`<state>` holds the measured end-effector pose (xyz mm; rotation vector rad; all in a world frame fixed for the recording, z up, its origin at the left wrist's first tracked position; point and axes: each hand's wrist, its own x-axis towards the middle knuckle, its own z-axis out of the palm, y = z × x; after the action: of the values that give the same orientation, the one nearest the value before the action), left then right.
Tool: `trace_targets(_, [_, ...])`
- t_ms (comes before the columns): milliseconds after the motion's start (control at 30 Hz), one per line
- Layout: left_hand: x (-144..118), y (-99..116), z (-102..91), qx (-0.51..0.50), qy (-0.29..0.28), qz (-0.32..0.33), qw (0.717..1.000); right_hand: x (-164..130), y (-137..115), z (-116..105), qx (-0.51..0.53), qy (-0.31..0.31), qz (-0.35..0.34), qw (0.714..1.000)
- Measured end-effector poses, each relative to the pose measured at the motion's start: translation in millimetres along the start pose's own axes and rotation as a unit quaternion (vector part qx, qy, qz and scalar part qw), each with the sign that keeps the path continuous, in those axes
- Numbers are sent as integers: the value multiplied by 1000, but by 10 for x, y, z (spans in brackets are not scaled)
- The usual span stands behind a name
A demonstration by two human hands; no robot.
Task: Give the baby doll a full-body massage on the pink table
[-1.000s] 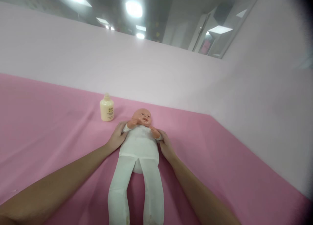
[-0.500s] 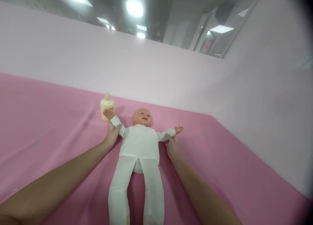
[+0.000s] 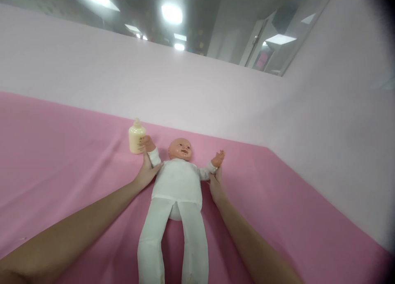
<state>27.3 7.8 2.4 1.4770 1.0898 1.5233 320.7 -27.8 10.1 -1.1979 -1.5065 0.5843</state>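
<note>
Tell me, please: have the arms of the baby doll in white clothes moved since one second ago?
Yes. The doll's arms have swung off its chest, outward and up; one plastic hand now meets the cream bottle.

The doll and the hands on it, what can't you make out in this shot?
Head view:
- Doll: feet cut off by the bottom edge.
- Bottle: label print too small to read; the doll's hand covers its lower right side.
- Left hand: fingers partly hidden under the doll's arm.
- Right hand: fingertips hidden behind the doll's sleeve.
- Both elbows: cut off by the bottom edge.
</note>
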Motion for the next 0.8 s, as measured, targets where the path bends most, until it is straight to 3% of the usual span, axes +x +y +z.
trace_targets(100, [-20, -3, 5, 59, -61, 46, 995, -26, -31, 16, 12, -50, -3, 999])
trace_targets(233, [-52, -26, 28, 121, -138, 115, 976, -46, -15, 26, -66, -140, -20, 988])
trace_targets(500, [-68, -33, 36, 152, -139, 132, 970, -58, -41, 38, -107, -144, -14, 984])
trace_targets(800, [-72, 70, 26, 152, -121, 110, 975, -77, -150, 52, -62, -128, -18, 990])
